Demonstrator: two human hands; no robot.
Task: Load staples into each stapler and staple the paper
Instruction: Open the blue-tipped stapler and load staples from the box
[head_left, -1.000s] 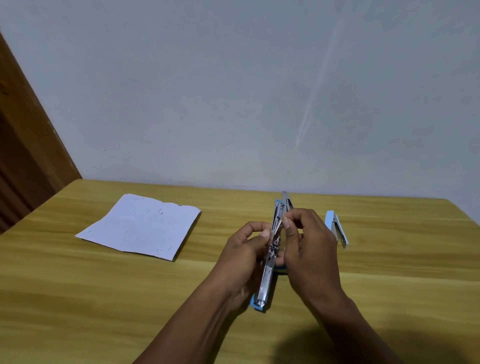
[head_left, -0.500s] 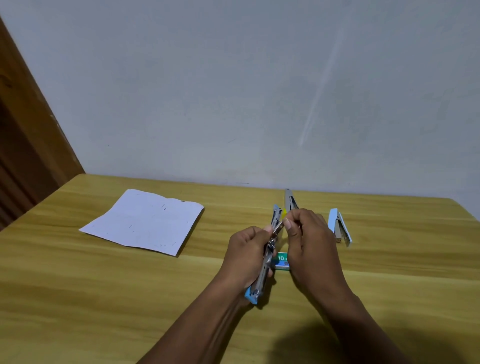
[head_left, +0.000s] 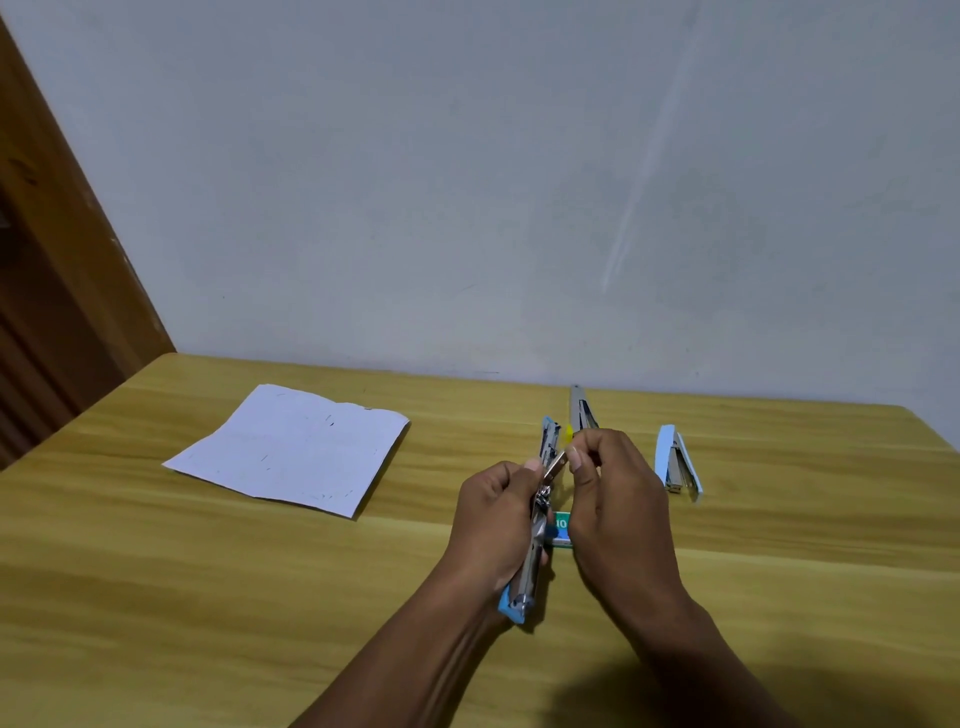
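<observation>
My left hand (head_left: 498, 525) grips a light blue stapler (head_left: 535, 530) swung fully open, its metal channel facing right. My right hand (head_left: 618, 499) pinches a small strip of staples (head_left: 557, 467) against the upper part of that channel. A green staple box (head_left: 562, 529) lies on the table between my hands, mostly hidden. Behind my right hand lies another opened stapler (head_left: 581, 410), silver with a yellow bit. A third light blue stapler (head_left: 675, 462) lies shut to the right. The white paper sheet (head_left: 291, 447) lies flat at the left.
The wooden table (head_left: 208, 597) runs up to a pale wall at the back. A brown wooden door frame (head_left: 57, 249) stands at the far left.
Both hands with the open stapler have shifted slightly lower and left in view. The right fingers have brought the staple strip against the stapler's channel.
</observation>
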